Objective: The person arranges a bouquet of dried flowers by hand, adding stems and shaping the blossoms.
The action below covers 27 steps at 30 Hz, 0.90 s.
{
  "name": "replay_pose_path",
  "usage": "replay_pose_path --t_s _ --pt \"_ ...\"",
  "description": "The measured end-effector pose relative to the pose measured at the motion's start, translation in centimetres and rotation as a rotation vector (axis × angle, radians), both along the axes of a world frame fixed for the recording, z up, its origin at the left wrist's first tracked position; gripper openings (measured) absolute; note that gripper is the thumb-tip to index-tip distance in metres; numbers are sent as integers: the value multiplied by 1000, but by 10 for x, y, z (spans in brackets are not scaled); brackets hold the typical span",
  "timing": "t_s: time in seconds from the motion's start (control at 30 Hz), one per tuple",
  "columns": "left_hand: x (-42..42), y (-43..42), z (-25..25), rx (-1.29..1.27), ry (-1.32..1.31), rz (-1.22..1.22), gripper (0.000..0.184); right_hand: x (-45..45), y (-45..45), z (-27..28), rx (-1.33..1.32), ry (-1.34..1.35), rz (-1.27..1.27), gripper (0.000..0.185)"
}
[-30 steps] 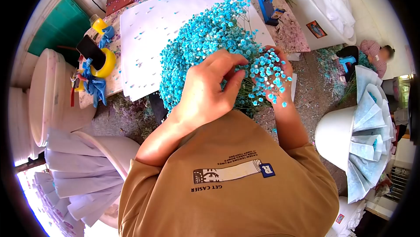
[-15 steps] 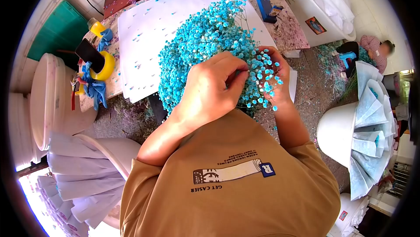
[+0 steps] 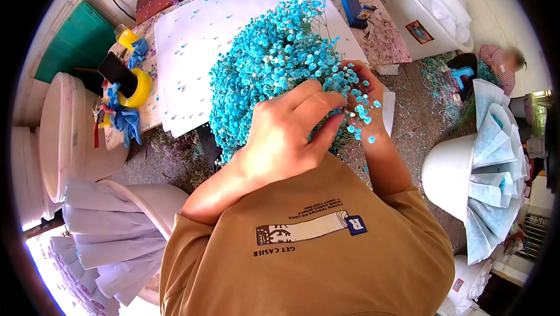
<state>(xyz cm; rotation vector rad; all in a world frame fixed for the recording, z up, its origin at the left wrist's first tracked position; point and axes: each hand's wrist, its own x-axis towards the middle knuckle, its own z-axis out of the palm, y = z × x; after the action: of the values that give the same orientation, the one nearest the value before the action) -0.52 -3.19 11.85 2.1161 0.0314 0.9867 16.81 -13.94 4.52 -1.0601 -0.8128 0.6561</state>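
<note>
A big bunch of blue-dyed baby's breath [image 3: 268, 53] lies in front of my body, over the near part of a white paper sheet. My left hand [image 3: 291, 123] is closed, with thumb and forefinger pinched at a small baby's breath sprig [image 3: 359, 112] to the right of the bunch. Behind that sprig, my right hand [image 3: 373, 97] curls its fingers around its stems; the blossoms partly hide the fingers. Where the stems run beneath my hands is hidden.
Loose blossoms dot the white paper sheet [image 3: 192, 47] on the table. A blue tape dispenser [image 3: 352, 4] stands at the far right, a phone [image 3: 116, 72] on a yellow holder at left. White tubs [image 3: 446, 170] with wrapped bouquets flank me. Another person [image 3: 496, 68] sits at right.
My left hand has shifted slightly right and down, its pinch now closer to my right hand. Blossoms of the sprig between the hands have moved; my right hand stays nearly in place.
</note>
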Motion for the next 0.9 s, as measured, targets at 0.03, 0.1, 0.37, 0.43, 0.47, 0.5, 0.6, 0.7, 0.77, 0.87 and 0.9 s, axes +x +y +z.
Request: replay_pose_path --t_s 0.03,0.1,0.37,0.43,0.47,0.5,0.6,0.7,0.77,0.87,0.9 --pt "1 -1 1 36 17 43 19 -1 1 -1 13 16 8 52" --pt "3 0 -1 58 24 59 18 0 1 -2 29 -22 17 53" --pt "-5 7 -6 -328 -55 -146 6 -2 0 2 69 64 2 53" --pt "-8 9 -4 -358 2 -174 8 -1 2 -2 80 39 8 52" --pt "-10 9 -1 -387 56 -199 10 -1 2 -2 81 40 6 52" --pt "-11 4 2 -417 84 -199 17 -1 1 -2 57 44 18 52" --pt "-12 -2 8 -292 164 -165 21 2 -1 -6 73 61 37 51" --pt "-7 -7 4 -253 91 -144 18 1 0 -5 69 4 36 49" --pt "-6 -9 4 -213 75 -139 16 2 -1 -3 82 6 44 49" --pt "-8 -12 3 -176 78 -126 13 2 -3 -2 52 -2 43 51" --pt "-8 -13 -1 -166 -45 -225 12 2 -4 -2 10 -13 31 52"
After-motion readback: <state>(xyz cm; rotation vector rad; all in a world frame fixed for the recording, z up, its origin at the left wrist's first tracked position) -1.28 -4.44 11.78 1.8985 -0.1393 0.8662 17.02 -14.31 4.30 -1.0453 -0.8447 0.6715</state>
